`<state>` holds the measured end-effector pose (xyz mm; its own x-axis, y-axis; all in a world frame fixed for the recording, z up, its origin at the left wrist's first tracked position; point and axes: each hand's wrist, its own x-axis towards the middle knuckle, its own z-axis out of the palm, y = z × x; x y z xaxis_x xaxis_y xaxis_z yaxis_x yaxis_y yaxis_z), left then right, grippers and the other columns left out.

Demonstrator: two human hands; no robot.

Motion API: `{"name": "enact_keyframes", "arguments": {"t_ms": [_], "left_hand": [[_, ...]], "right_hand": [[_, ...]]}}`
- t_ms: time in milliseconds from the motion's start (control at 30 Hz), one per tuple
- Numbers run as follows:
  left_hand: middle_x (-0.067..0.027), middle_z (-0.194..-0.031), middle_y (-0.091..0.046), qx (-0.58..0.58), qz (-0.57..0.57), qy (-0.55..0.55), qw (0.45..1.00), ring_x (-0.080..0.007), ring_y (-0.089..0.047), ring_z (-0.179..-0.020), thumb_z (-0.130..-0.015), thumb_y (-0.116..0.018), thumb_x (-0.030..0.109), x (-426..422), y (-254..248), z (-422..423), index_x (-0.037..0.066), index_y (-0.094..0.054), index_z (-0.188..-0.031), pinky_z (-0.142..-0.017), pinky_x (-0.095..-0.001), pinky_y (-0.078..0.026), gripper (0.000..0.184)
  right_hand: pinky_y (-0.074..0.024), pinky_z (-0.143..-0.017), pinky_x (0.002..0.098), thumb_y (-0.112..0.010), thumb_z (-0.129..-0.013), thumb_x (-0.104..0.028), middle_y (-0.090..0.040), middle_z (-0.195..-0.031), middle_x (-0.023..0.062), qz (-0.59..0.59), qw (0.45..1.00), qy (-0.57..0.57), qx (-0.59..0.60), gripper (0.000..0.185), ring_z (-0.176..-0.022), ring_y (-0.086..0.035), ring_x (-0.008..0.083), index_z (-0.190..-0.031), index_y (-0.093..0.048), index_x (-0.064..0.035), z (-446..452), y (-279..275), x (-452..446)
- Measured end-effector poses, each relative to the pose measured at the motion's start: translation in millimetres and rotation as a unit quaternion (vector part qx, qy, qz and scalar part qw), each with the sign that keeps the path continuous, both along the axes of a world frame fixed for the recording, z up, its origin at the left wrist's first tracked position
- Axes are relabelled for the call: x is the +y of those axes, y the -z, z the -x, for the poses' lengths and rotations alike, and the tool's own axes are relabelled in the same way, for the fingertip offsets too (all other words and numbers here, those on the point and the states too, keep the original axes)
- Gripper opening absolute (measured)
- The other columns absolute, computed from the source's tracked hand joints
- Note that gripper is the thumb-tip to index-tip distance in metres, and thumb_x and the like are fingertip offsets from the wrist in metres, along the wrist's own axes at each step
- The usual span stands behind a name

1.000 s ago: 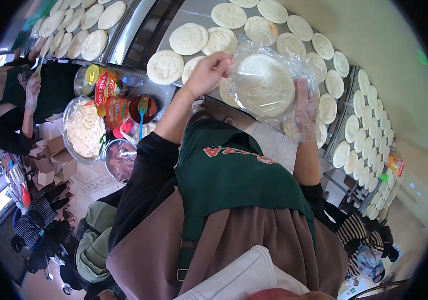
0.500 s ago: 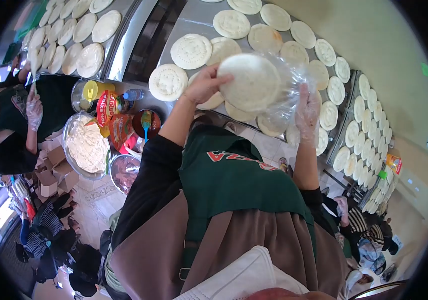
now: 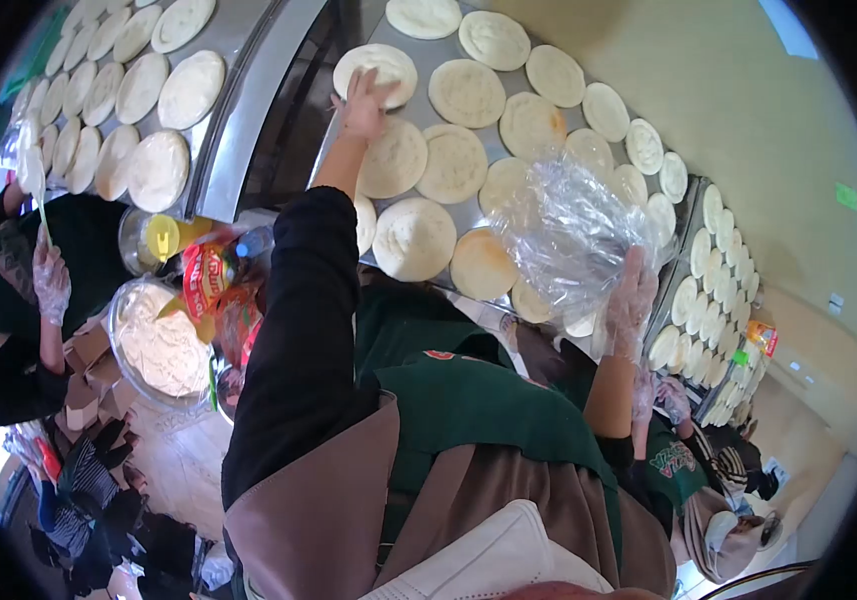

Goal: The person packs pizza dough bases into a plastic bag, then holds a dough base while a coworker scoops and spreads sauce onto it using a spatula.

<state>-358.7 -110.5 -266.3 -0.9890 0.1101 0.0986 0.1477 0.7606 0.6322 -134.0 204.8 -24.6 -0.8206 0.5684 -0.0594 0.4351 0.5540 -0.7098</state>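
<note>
My left hand (image 3: 364, 105), bare, lies with fingers spread on a round pizza base (image 3: 374, 72) at the far left of the metal table (image 3: 344, 225). In my right hand (image 3: 629, 300), which wears a clear plastic glove, is a crumpled clear plastic bag (image 3: 569, 220). The bag hangs over several pizza bases and partly covers them. Between my hands sit more pale bases, among them one pizza base (image 3: 415, 240) close to my body and another with a browned edge (image 3: 533, 125).
A second metal table with bases (image 3: 187, 90) stands at left, where a co-worker's gloved hand (image 3: 51, 280) holds a utensil. Nearby are a bowl of white spread (image 3: 159, 340), a yellow cup (image 3: 174, 238) and a red packet (image 3: 207, 275). Another tray of bases (image 3: 687, 300) extends right.
The pizza base that my left hand held up beside the bag is out of it; that hand has moved forward and left onto a base on the table. My right hand keeps the bag.
</note>
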Motion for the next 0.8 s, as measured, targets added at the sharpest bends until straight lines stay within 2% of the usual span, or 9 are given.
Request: {"name": "enact_keyframes", "arguments": {"t_ms": [67, 200, 267, 300, 367, 400, 433, 500, 800], "left_hand": [[-0.0024, -0.147, -0.022, -0.1, 0.069, 0.049, 0.991, -0.0252, -0.006, -0.139, -0.069, -0.057, 0.002, 6.0, 7.8, 7.9, 0.033, -0.051, -0.125, -0.102, -0.0694, -0.01, 0.064], [-0.0026, -0.146, -0.024, -0.092, 0.036, 0.083, 0.992, -0.0256, -0.011, -0.139, -0.068, -0.058, 0.007, -7.4, 32.5, 29.0, 0.031, -0.051, -0.125, -0.102, -0.0684, -0.011, 0.063], [-0.0031, -0.145, -0.025, -0.039, -0.039, 0.165, 0.985, -0.026, -0.013, -0.138, -0.069, -0.059, 0.013, -17.6, 47.0, 42.2, 0.027, -0.052, -0.125, -0.102, -0.0678, -0.011, 0.058], [-0.0031, -0.145, -0.025, -0.046, -0.038, 0.169, 0.984, -0.026, -0.013, -0.138, -0.069, -0.059, 0.013, -20.0, 35.3, 39.4, 0.027, -0.052, -0.125, -0.102, -0.0678, -0.011, 0.058], [-0.0061, -0.145, -0.026, -0.109, 0.013, 0.061, 0.992, -0.0265, -0.015, -0.137, -0.072, -0.06, 0.02, -25.7, -8.2, 27.6, 0.026, -0.048, -0.129, -0.102, -0.0673, -0.013, 0.058], [-0.0088, -0.147, -0.022, -0.116, 0.049, 0.028, 0.992, -0.0293, -0.013, -0.138, -0.072, -0.062, 0.03, -22.4, -6.3, 15.9, 0.029, -0.037, -0.135, -0.1, -0.069, -0.013, 0.069], [-0.0088, -0.147, -0.022, -0.116, 0.054, 0.03, 0.991, -0.0293, -0.013, -0.138, -0.072, -0.062, 0.03, -13.2, -16.2, -3.7, 0.029, -0.037, -0.135, -0.1, -0.069, -0.013, 0.069], [-0.0095, -0.148, -0.017, -0.142, 0.211, 0.147, 0.956, -0.0321, -0.01, -0.138, -0.068, -0.068, 0.036, 8.4, -43.0, -58.3, 0.034, -0.027, -0.139, -0.097, -0.0721, -0.014, 0.082], [-0.0063, -0.149, -0.014, -0.141, 0.296, 0.174, 0.929, -0.0316, -0.008, -0.138, -0.063, -0.073, 0.037, -28.7, -34.9, -75.4, 0.038, -0.027, -0.138, -0.095, -0.0741, -0.018, 0.088]], "right_hand": [[-0.0349, -0.057, 0.0292, -0.045, -0.094, -0.035, -0.047, -0.065, -0.0006, -0.023, 1.0, 0.003, -0.011, 0.043, -0.063, -0.04, 0.0101, -0.077, -0.056, 0.0024, 2.4, -10.1, -5.9], [-0.0389, -0.063, 0.0303, -0.045, -0.094, -0.035, -0.054, -0.073, 0.0026, -0.01, 0.999, 0.027, 0.024, 0.042, -0.069, -0.045, 0.012, -0.086, -0.06, 0.0041, -1.3, -4.3, 0.4], [-0.0431, -0.079, 0.0257, -0.047, -0.094, -0.033, -0.06, -0.099, 0.0076, 0.02, 0.999, 0.027, -0.017, 0.042, -0.09, -0.052, 0.0138, -0.109, -0.058, 0.0049, 0.4, -9.7, -0.8], [-0.0431, -0.079, 0.0257, -0.047, -0.094, -0.033, -0.06, -0.099, 0.0076, 0.022, 0.999, 0.03, -0.025, 0.042, -0.09, -0.052, 0.0138, -0.109, -0.058, 0.0049, -1.0, -7.7, 0.2], [-0.0414, -0.072, 0.0285, -0.045, -0.094, -0.036, -0.061, -0.085, 0.0078, -0.003, 0.998, 0.067, -0.021, 0.044, -0.077, -0.051, 0.0144, -0.099, -0.06, 0.0047, -3.2, -2.0, 2.7], [-0.0417, -0.071, 0.0284, -0.045, -0.094, -0.038, -0.062, -0.086, 0.008, -0.016, 0.998, 0.054, 0.001, 0.045, -0.076, -0.051, 0.0147, -0.1, -0.06, 0.0048, -3.7, 0.2, 5.3], [-0.0417, -0.071, 0.0284, -0.045, -0.094, -0.038, -0.062, -0.086, 0.008, -0.011, 0.998, 0.057, 0.001, 0.045, -0.076, -0.051, 0.0147, -0.1, -0.06, 0.0048, -1.8, 0.5, 3.4], [-0.0417, -0.071, 0.0291, -0.046, -0.094, -0.038, -0.062, -0.087, 0.0079, 0.067, 0.995, 0.08, 0.005, 0.046, -0.076, -0.052, 0.0145, -0.1, -0.061, 0.0048, 0.0, -4.7, 0.2], [-0.0486, -0.071, 0.028, -0.046, -0.094, -0.037, -0.061, -0.091, 0.0072, 0.076, 0.995, 0.063, 0.022, 0.044, -0.079, -0.054, 0.0135, -0.104, -0.059, 0.0044, 3.2, -15.6, -18.3]]}}
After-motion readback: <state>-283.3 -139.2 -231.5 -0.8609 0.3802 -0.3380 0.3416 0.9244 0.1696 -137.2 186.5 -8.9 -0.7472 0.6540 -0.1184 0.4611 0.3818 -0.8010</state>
